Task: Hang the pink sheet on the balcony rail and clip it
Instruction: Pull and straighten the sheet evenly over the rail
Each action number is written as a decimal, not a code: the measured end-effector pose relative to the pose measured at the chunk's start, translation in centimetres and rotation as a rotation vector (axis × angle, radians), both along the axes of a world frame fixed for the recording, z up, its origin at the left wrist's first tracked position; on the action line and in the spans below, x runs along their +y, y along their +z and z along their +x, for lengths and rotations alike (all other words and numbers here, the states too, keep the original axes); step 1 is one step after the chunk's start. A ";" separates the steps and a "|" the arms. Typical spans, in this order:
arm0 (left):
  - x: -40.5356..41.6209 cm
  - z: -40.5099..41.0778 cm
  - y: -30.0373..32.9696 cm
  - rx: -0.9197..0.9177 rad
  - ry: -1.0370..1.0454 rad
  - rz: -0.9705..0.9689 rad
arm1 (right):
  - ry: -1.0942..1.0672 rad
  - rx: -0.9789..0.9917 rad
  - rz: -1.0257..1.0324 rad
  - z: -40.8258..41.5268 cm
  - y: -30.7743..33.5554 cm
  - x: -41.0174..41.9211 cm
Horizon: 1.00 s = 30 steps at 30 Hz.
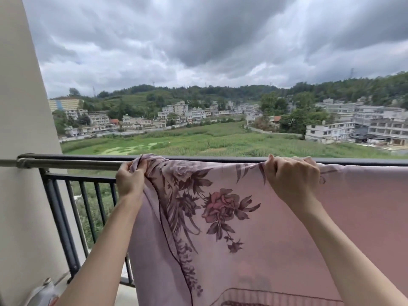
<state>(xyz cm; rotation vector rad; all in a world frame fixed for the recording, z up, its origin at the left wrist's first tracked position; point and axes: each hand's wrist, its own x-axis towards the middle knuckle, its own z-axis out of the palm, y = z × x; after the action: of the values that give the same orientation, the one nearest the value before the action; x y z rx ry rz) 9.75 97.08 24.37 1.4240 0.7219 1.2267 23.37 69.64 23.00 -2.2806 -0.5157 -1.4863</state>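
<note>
Sheet point(254, 228) hangs down the near side of the rail point(88, 157), draped over its top, probably so its weight holds it while clips go on. Left hand point(130, 180) grips the bunched corner; right hand point(291, 180) curls over the top fold against the rail.

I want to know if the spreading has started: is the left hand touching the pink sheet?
Touching. The head view shows the left hand with its fingers curled round the bunched corner of the pink sheet at the balcony rail.
</note>
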 end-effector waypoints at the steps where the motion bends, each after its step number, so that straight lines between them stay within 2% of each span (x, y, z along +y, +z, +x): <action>1: 0.0 -0.2 -0.3 0.027 -0.017 -0.001 | -0.001 0.051 -0.001 -0.3 0.2 0.1; 3: 0.5 -0.5 -0.9 0.065 -0.093 -0.013 | -0.013 0.147 0.004 -0.9 0.5 0.6; 5: 1.2 -0.8 -1.3 0.082 -0.251 -0.030 | 0.000 0.160 0.010 -1.8 1.0 2.0; 9: 1.9 -0.8 -1.4 0.110 -0.402 -0.024 | 0.260 0.102 -0.103 -5.9 2.7 8.6; 11: 2.2 -1.0 -1.5 0.127 -0.463 -0.061 | 0.352 0.140 -0.170 -6.8 2.6 12.4; 12: 2.6 -1.3 -1.6 0.148 -0.504 -0.072 | 0.357 0.155 -0.163 -6.8 2.1 14.0; 14: 3.3 -1.8 -1.6 0.185 -0.528 -0.002 | 0.229 0.131 -0.105 -6.3 0.8 16.2; 17: 4.5 -2.1 -0.2 0.167 -0.394 0.273 | 0.085 0.063 0.036 -5.6 0.2 17.5; 19: 6.2 -2.1 0.6 0.115 -0.303 0.323 | 0.034 0.013 0.051 -5.0 0.2 17.5; 23: 11.6 -2.7 1.6 -0.009 -0.134 0.145 | -0.002 -0.098 0.050 -4.5 -0.2 17.7; 26: 16.2 -3.5 0.9 0.011 0.045 0.112 | -0.003 -0.133 0.086 -4.3 -0.4 18.0; 30: 19.3 -3.5 -0.3 0.046 0.006 0.169 | -0.014 -0.103 0.105 -4.1 -0.5 18.1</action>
<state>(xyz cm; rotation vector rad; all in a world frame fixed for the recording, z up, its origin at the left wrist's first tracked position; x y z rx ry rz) 6.23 116.40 24.09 1.5938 0.6671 1.2876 19.23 87.71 22.53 -2.1407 -0.4411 -1.6055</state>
